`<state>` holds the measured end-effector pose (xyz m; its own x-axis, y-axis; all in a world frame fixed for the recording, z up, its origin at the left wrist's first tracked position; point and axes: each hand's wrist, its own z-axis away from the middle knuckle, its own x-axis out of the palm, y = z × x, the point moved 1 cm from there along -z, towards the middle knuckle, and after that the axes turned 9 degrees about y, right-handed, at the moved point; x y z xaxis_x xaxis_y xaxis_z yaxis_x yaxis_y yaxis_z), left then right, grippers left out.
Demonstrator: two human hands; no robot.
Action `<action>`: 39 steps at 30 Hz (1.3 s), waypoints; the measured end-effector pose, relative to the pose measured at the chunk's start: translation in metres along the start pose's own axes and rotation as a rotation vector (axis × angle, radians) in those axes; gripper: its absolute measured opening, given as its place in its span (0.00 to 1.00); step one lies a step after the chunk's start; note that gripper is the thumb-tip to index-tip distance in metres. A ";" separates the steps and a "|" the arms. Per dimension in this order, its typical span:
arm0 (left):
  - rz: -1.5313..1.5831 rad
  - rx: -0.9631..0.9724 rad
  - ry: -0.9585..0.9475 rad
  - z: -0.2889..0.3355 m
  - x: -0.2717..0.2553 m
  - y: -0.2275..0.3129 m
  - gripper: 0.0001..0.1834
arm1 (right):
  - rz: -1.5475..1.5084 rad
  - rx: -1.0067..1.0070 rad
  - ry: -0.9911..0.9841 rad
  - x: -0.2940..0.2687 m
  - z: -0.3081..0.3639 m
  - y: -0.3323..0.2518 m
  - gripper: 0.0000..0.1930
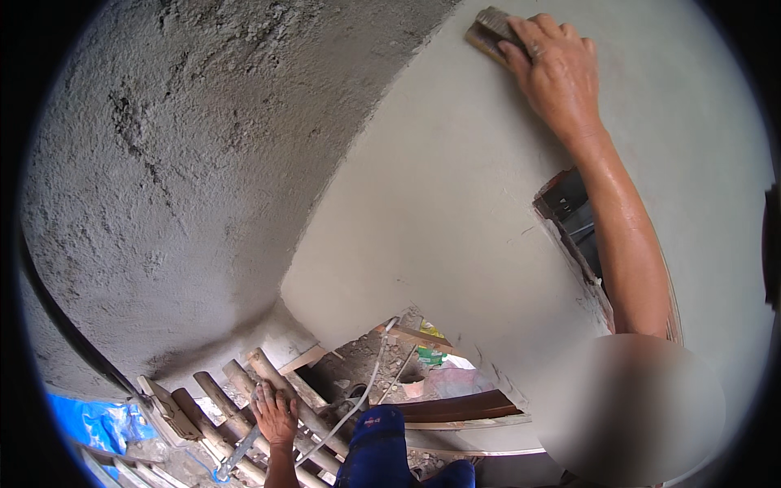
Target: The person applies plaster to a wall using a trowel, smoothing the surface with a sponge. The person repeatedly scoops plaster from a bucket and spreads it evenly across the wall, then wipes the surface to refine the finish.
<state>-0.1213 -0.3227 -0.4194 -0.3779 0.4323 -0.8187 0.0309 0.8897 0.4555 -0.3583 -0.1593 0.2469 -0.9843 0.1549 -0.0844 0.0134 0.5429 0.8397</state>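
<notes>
At the top right, my right hand (561, 73) is closed around a short, wide brush (491, 34) with a greyish, streaked top and a yellowish-brown edge. The brush is against the smooth pale plaster wall (431, 179). My right arm reaches up past a rough-edged rectangular opening (569, 211) in that wall. Low down, left of centre, my left hand (277, 413) curls its fingers over one of several round wooden poles (264, 366) lying side by side. The undersides of its fingers are hidden.
Rough grey plaster (187, 163) meets the smooth wall along a slanting edge. A black cable (65, 333) bends down the left side, near a blue sheet (102, 423). Beyond the poles are rubble, a pale hose (374, 370) and a pinkish bucket (413, 385). My blue-clad leg (376, 447) shows below.
</notes>
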 end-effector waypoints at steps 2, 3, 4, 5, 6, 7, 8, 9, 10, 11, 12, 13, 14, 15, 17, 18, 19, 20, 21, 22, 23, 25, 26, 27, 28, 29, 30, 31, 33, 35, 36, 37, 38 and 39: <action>-0.016 -0.045 -0.019 0.004 -0.002 -0.011 0.23 | -0.151 -0.094 -0.260 -0.016 0.028 -0.039 0.15; 0.002 -0.059 -0.034 0.006 -0.007 -0.010 0.23 | -0.194 -0.122 -0.357 -0.031 0.045 -0.039 0.16; 0.015 -0.083 -0.037 0.004 -0.009 -0.013 0.22 | -0.205 -0.090 -0.387 -0.051 0.046 -0.024 0.16; -0.004 -0.078 -0.023 0.000 -0.007 -0.014 0.22 | -0.121 -0.049 -0.260 -0.058 0.038 0.000 0.15; -0.013 -0.063 -0.024 0.001 -0.004 -0.014 0.22 | -0.031 -0.013 -0.152 -0.059 0.026 0.026 0.13; -0.010 -0.039 -0.035 0.003 -0.001 -0.010 0.21 | 0.066 0.014 -0.059 -0.058 0.018 0.047 0.12; -0.014 -0.038 -0.063 0.001 0.001 -0.006 0.21 | 0.041 0.103 -0.058 -0.045 0.009 0.052 0.12; -0.011 -0.028 -0.054 0.003 0.003 -0.002 0.21 | 0.014 0.191 -0.049 -0.033 -0.002 0.046 0.12; -0.003 -0.010 -0.041 0.002 0.006 0.002 0.21 | 0.099 -0.021 -0.029 -0.023 0.004 0.033 0.14; -0.024 -0.014 -0.026 0.003 0.004 -0.005 0.21 | -0.032 -0.050 -0.183 -0.022 0.012 0.000 0.15; -0.064 -0.005 -0.006 0.006 0.002 -0.011 0.20 | -0.130 -0.048 -0.265 -0.036 0.033 -0.014 0.14; -0.076 0.002 0.012 0.007 0.001 -0.018 0.20 | -0.216 -0.047 -0.351 -0.051 0.050 -0.017 0.13; -0.096 -0.005 0.038 0.009 -0.002 -0.024 0.20 | -0.159 -0.043 -0.254 -0.062 0.057 0.000 0.13; -0.094 -0.004 0.061 0.007 -0.001 -0.021 0.20 | -0.085 -0.051 -0.171 -0.078 0.059 0.027 0.14; -0.033 -0.023 -0.008 0.003 0.000 -0.006 0.19 | 0.192 0.040 -0.099 -0.083 0.034 0.084 0.16; -0.022 -0.018 -0.018 0.000 0.001 -0.001 0.19 | 0.174 0.122 -0.086 -0.070 0.022 0.095 0.16; -0.009 -0.023 -0.028 0.000 0.002 0.003 0.19 | 0.152 0.197 -0.067 -0.058 0.008 0.090 0.16; -0.007 -0.029 -0.015 0.002 0.003 0.000 0.18 | 0.094 0.063 -0.088 -0.052 0.003 0.061 0.15; -0.019 -0.039 -0.031 0.006 -0.002 -0.007 0.18 | 0.017 -0.056 -0.089 -0.047 0.009 0.029 0.15; -0.025 -0.062 -0.031 0.008 -0.007 -0.012 0.18 | -0.085 -0.074 -0.211 -0.050 0.029 0.011 0.15; -0.018 -0.080 -0.024 0.006 -0.006 -0.013 0.18 | -0.122 -0.058 -0.260 -0.062 0.044 0.011 0.16; -0.048 -0.033 0.052 0.006 -0.004 -0.019 0.18 | -0.025 0.003 -0.085 -0.060 0.033 0.041 0.16; -0.029 -0.014 0.054 0.006 -0.002 -0.013 0.18 | 0.125 0.066 -0.038 -0.052 0.013 0.066 0.16; -0.014 0.000 0.064 0.003 0.002 -0.007 0.18 | 0.211 0.122 -0.002 -0.040 -0.012 0.077 0.16; -0.002 0.032 0.075 0.000 0.005 -0.001 0.18 | 0.263 0.132 0.035 -0.027 -0.033 0.079 0.17; 0.002 0.019 0.081 -0.003 0.007 0.001 0.18 | 0.239 0.150 0.024 -0.009 -0.045 0.065 0.17; 0.015 0.016 0.069 0.000 0.009 0.002 0.17 | 0.126 0.103 -0.031 0.007 -0.047 0.038 0.16; 0.017 0.010 0.064 -0.001 0.008 -0.001 0.17 | 0.075 0.006 -0.051 0.018 -0.036 0.005 0.14; -0.006 -0.020 0.062 0.009 -0.005 -0.013 0.16 | -0.163 -0.117 -0.182 0.015 -0.004 -0.047 0.14; -0.032 -0.047 0.094 0.012 -0.008 -0.023 0.16 | -0.230 -0.090 -0.212 -0.011 0.009 -0.035 0.14; -0.033 -0.022 0.093 0.006 -0.003 -0.015 0.17 | -0.077 -0.024 -0.154 -0.019 0.004 -0.006 0.14; -0.009 -0.008 0.075 0.006 -0.002 -0.009 0.17 | 0.070 0.041 -0.099 -0.023 -0.010 0.020 0.14; -0.003 -0.004 0.068 0.003 -0.003 -0.006 0.17 | 0.170 0.124 0.001 -0.013 -0.023 0.038 0.14; 0.009 -0.003 0.073 -0.002 -0.002 -0.002 0.17 | 0.155 0.103 0.019 -0.007 -0.030 0.037 0.14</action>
<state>-0.1221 -0.3255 -0.4178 -0.4438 0.4286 -0.7869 0.0324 0.8853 0.4639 -0.3563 -0.1653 0.2949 -0.9723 0.2279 0.0528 0.1821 0.5959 0.7821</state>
